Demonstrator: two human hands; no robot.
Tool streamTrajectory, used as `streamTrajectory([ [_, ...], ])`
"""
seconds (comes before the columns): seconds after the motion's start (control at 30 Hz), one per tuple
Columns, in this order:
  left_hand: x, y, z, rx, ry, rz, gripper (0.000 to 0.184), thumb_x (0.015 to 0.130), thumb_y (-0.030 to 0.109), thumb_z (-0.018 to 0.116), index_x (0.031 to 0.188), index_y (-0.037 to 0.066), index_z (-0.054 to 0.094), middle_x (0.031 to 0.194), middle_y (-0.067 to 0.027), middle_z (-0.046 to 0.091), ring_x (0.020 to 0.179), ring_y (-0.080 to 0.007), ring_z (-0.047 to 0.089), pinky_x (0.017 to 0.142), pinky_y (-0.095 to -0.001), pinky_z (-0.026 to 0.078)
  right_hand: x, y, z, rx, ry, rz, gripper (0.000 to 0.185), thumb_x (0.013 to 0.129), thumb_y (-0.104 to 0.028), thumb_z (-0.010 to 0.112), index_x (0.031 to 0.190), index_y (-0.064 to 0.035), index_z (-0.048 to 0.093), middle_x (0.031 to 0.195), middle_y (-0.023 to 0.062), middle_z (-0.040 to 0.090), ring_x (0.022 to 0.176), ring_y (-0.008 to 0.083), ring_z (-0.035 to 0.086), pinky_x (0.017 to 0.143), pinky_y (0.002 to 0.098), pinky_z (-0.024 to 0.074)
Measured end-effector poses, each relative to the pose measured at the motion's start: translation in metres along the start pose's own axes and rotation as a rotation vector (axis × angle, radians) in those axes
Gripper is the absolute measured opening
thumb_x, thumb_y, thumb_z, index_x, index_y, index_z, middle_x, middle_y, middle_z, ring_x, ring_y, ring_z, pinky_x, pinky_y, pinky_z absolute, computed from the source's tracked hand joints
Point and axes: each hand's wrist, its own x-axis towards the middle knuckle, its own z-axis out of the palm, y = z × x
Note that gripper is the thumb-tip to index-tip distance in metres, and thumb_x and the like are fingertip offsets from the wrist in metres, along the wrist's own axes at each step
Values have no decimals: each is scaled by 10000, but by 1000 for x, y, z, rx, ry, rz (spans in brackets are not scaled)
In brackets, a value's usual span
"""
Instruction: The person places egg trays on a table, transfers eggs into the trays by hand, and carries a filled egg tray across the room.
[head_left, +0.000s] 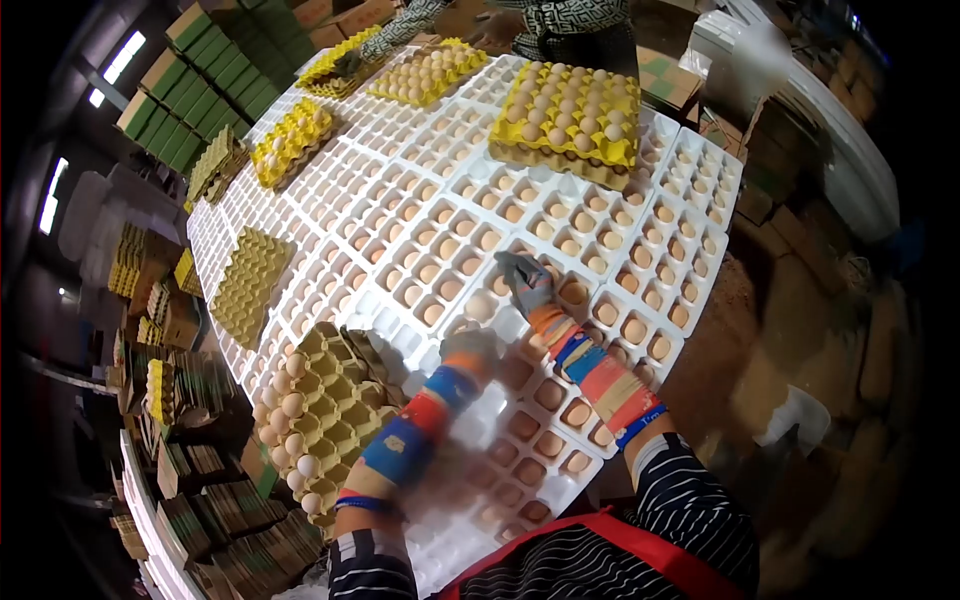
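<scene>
My right hand, in a grey glove, reaches over the white foam trays. Its fingers curl down by an egg in a tray cell; what they hold, if anything, is hidden. My left hand, also gloved, is smeared by motion. A pale egg lies just beyond its fingertips, and I cannot tell whether they grip it. Left of that hand sits a pulp egg tray, with eggs along its left side and bare cells on its right. The foam trays hold many brown eggs in separate cells.
A yellow tray stack full of eggs stands on the foam trays at the back right. More yellow trays and a pulp tray lie on the left. Another person's gloved hand is at the far edge. Cardboard boxes surround the table.
</scene>
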Motion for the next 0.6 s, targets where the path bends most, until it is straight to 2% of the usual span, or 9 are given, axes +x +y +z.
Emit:
streamTrajectory([
  [0.03,3,0,-7,61,-24,58,304,770,331,581,979,111,607,992,-151,605,853,-345,597,724,-436,487,-6,-12,-9,-4,-26,54,241,867,0,499,1071,-18,626,956,55,654,806,115,587,726,248,475],
  [0.17,22,14,-1,-393,562,-97,284,790,284,566,1012,111,601,967,-160,591,818,-341,595,695,-432,483,-21,-35,-19,405,61,236,241,878,18,504,1094,-6,606,967,25,635,837,90,567,744,216,479],
  [0.2,23,21,-5,-448,651,-27,328,794,284,560,1082,127,572,1069,-171,567,903,-347,583,738,-452,468,-23,-37,-20,506,95,263,239,879,17,508,1098,-4,601,975,21,632,841,93,566,752,216,481],
  [0.23,32,27,8,-374,694,-73,381,793,294,564,1142,142,544,1139,-172,532,981,-358,543,790,-468,437,-20,-36,-21,323,90,50,227,876,15,522,1089,-6,600,996,42,631,849,109,574,767,230,489],
  [0.33,43,34,47,-165,817,-155,526,791,330,576,1282,183,460,1300,-171,419,1168,-391,392,925,-511,321,-22,-21,-27,69,164,-30,220,878,41,499,1066,2,606,1029,68,630,871,135,584,783,249,491],
  [0.37,33,40,50,-208,832,-192,549,781,306,589,1297,179,450,1314,-170,397,1204,-396,339,965,-508,275,-22,-12,-28,-62,166,-85,218,840,13,564,1044,-37,623,1013,103,631,872,187,603,783,262,487],
  [0.47,-31,71,26,-441,775,-254,528,778,264,601,1280,164,469,1291,-185,430,1128,-389,436,926,-483,353,-25,-47,-15,-376,-166,36,248,790,-143,650,1032,-91,638,1011,102,619,894,235,602,790,314,484],
  [0.53,-87,81,20,-736,636,-31,531,761,206,630,1268,148,482,1245,-201,472,1005,-377,532,839,-440,444,-20,-42,0,-912,-436,-369,277,757,-338,613,1002,-222,667,1035,98,600,964,262,564,803,406,471],
  [0.6,-146,80,0,-836,659,300,432,746,181,657,1164,127,565,1179,-204,522,912,-354,582,762,-404,491,-10,-48,25,-1333,-665,-384,241,772,-325,588,964,-204,667,1041,90,608,951,255,574,818,399,460],
])
